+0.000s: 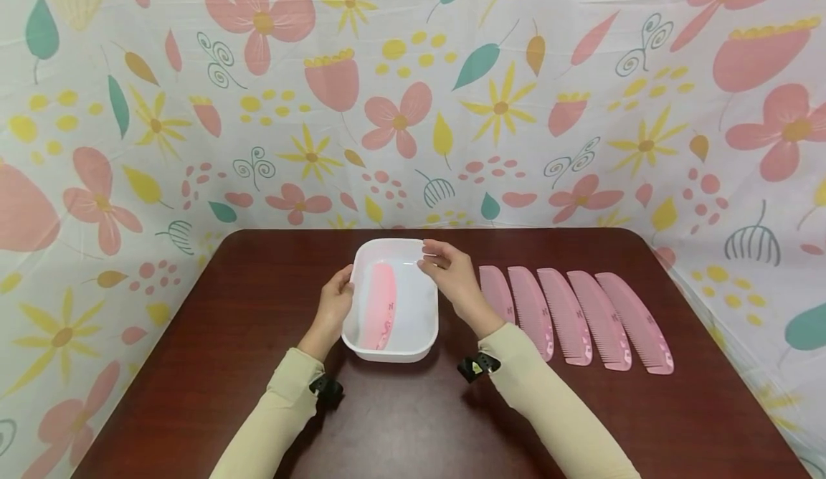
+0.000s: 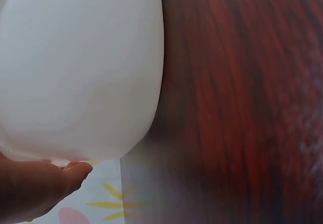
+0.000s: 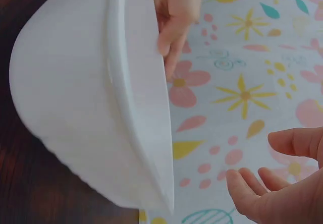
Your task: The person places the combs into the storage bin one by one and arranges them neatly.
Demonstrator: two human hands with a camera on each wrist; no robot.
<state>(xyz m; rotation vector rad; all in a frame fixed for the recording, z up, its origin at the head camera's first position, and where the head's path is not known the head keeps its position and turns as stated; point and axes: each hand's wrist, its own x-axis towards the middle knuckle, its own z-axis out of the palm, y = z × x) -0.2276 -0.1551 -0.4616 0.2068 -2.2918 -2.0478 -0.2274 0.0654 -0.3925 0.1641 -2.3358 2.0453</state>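
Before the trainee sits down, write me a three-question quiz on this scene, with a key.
1. How many curved, pink, fine-toothed combs lie on the dark reddish-brown, wood-grained table, outside the white, rounded-rectangular, plastic-looking container?

2. True or false: the right hand is gripping the container with its fingers.

3. Choose one. Inside the container, which the left hand grips, there is: (a) nothing; (b) a pair of combs; (c) a single pink comb.

Key:
1. Five, in a row to the container's right.
2. False; the right wrist view shows those fingers apart from it.
3. c
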